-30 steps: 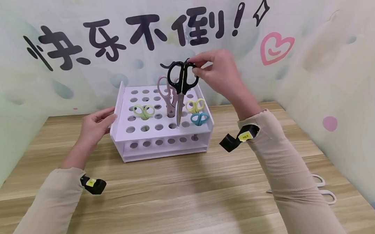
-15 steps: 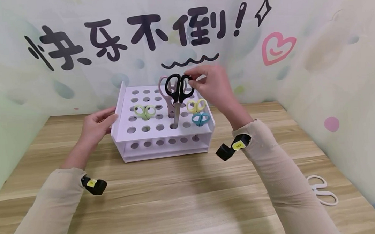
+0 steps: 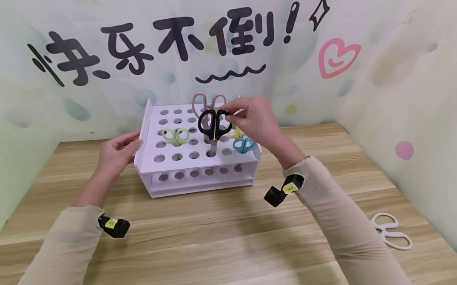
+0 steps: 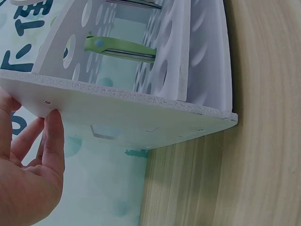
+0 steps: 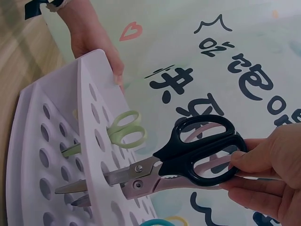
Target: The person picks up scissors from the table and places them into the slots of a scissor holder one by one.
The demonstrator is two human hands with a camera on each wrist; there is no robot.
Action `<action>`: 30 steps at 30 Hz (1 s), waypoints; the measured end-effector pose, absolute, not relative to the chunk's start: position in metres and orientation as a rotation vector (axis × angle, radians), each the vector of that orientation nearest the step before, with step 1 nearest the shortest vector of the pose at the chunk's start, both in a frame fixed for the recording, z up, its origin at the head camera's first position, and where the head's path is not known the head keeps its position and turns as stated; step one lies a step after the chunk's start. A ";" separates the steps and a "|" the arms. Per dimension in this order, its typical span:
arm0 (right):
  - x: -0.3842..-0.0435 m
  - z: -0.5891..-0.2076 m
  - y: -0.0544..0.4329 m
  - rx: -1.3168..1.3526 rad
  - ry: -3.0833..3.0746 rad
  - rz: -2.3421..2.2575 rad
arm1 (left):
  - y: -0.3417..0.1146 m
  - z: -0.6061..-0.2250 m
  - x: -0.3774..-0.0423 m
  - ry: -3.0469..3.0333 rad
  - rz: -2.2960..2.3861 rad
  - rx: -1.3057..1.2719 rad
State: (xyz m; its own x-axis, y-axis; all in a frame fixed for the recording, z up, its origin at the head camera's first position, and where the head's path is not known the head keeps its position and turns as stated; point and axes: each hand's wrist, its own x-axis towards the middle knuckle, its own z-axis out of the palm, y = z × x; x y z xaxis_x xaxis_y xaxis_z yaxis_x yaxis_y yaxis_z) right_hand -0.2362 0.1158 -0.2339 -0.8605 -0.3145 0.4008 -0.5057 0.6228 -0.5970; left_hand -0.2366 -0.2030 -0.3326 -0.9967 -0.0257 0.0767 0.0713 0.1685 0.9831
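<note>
My right hand pinches the right handle loop of black-handled scissors between thumb and fingers. The scissors point down, and their blades pass through a front-row hole of the white rack. In the right wrist view, the blade tip shows below the top board, near the lower board. My left hand rests its fingertips on the outer face of the rack's left side panel. Just behind the black scissors stand pink scissors, partly hidden by them.
Green scissors, yellow scissors and teal scissors stand in other holes of the rack. White scissors lie on the wooden table at the right, partly behind my sleeve. A printed backdrop rises behind.
My right hand has come down and slightly left with the black scissors. Their blades have gone from above the front-row hole into it. My left hand has stayed at the side panel.
</note>
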 end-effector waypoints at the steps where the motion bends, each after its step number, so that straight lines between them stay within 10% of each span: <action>1: -0.237 -0.235 0.116 0.669 -2.597 1.070 | -0.203 -0.333 -0.237 -2.343 -1.979 -0.046; 30: -0.242 -0.269 0.106 0.698 -2.691 1.014 | -0.204 -0.335 -0.238 -2.301 -2.011 -0.052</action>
State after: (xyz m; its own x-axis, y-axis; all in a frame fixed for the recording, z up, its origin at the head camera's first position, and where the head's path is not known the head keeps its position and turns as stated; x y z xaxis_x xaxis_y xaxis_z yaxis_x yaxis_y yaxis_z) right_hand -0.2423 0.1060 -0.2689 -0.8730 -0.3631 0.3256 -0.4877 0.6566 -0.5754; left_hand -0.2380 -0.2039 -0.3349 -0.9958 -0.0302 0.0863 0.0815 0.1350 0.9875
